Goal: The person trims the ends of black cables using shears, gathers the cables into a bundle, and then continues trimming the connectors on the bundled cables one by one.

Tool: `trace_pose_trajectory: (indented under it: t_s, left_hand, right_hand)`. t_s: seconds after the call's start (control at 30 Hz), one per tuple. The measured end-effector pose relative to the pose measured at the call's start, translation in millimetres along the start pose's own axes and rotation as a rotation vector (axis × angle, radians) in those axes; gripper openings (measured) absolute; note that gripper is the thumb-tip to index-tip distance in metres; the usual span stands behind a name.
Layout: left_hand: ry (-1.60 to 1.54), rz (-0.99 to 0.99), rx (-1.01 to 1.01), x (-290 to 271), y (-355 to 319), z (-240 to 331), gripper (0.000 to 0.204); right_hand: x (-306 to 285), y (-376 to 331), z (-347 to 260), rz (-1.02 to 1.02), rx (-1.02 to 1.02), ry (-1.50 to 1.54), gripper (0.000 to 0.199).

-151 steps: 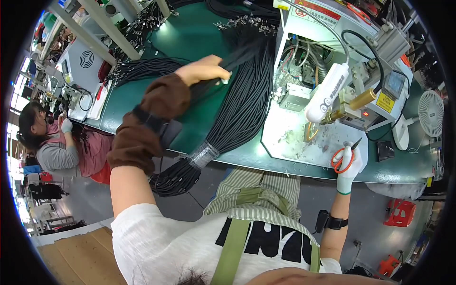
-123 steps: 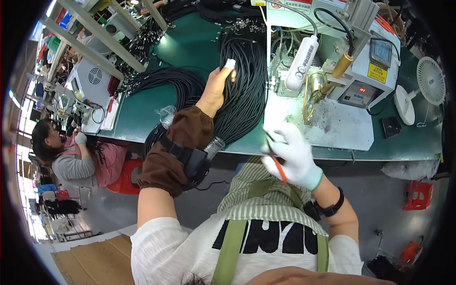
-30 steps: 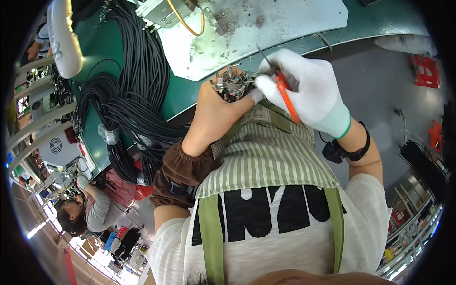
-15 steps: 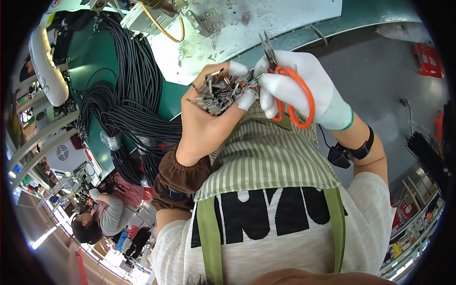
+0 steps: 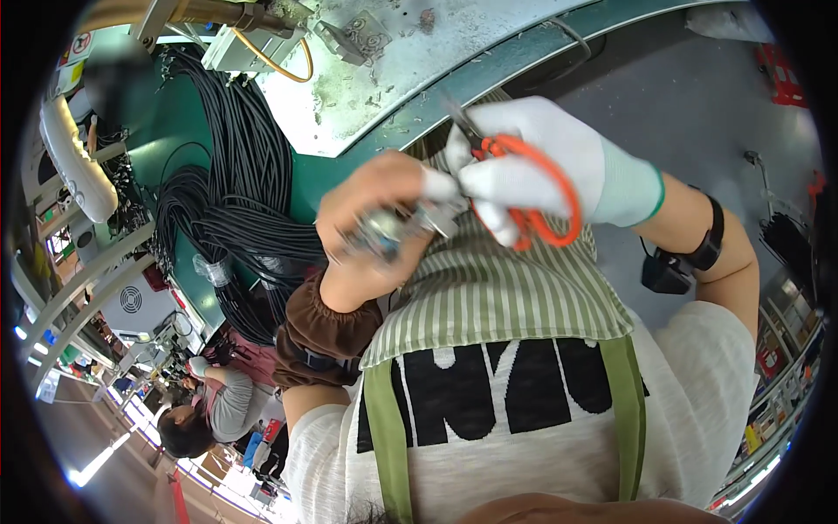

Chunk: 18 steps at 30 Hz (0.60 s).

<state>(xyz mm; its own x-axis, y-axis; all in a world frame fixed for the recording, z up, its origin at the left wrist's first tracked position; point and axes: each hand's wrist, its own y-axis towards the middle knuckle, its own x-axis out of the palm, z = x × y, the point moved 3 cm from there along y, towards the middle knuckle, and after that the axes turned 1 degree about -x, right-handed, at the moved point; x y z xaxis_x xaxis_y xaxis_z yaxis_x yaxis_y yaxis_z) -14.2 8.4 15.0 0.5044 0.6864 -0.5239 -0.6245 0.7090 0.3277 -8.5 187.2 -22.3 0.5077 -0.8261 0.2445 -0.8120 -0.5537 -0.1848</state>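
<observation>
My left hand point(image 5: 367, 218), bare but for white covers on some fingertips, is closed around a bunch of small metal connectors point(image 5: 388, 231). Motion smears both the hand and the bunch, so single pieces cannot be made out. Against its fingertips works my right hand point(image 5: 554, 153) in a white glove with a green cuff. Orange-handled scissors point(image 5: 572, 205) sit in that hand, their dark blades pointing up and away to the left. The right thumb and fingertips meet at the connectors; what they pinch there is hidden. Both hands are above my striped green apron point(image 5: 506, 297).
Thick bundles of black cable point(image 5: 253, 122) lie on the green bench to the left. A white, debris-strewn board point(image 5: 393, 70) covers the bench ahead, with a metal machine point(image 5: 253, 52) and yellow hose at its left. Another person point(image 5: 227, 406) sits at the lower left.
The left hand has turned and dropped slightly with the connectors, now blurred. The right hand keeps the scissors, its forearm swung outward to the right. The whole view has shifted a little.
</observation>
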Motion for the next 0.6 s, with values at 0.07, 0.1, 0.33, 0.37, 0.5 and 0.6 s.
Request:
trace_pose_trajectory:
  t_s: [0.07,0.1,0.33,0.37,0.5,0.6]
  left_hand:
    - [-0.577,0.228,-0.528,0,-4,-4,0.015]
    - [-0.867,0.347,-0.788,3,-9,-6,0.012]
    - [-0.721,0.419,-0.861,-6,-11,-3,0.016]
    - [-0.642,0.432,-0.865,-6,-12,-4,0.017]
    - [-0.395,0.422,-0.819,-2,-6,-4,0.017]
    - [-0.336,0.402,-0.811,0,-2,-4,0.019]
  right_hand:
    - [6,-1,-18,0.208,-0.611,-0.754,0.013]
    - [9,0,-18,0.201,-0.615,-0.749,0.013]
    - [12,-7,-34,0.439,-0.592,-1.148,0.021]
    - [11,-10,-39,0.434,-0.593,-1.146,0.021]
    - [10,-14,-42,0.279,-0.368,-1.418,0.019]
    - [10,-14,-36,0.173,-0.321,-1.550,0.015]
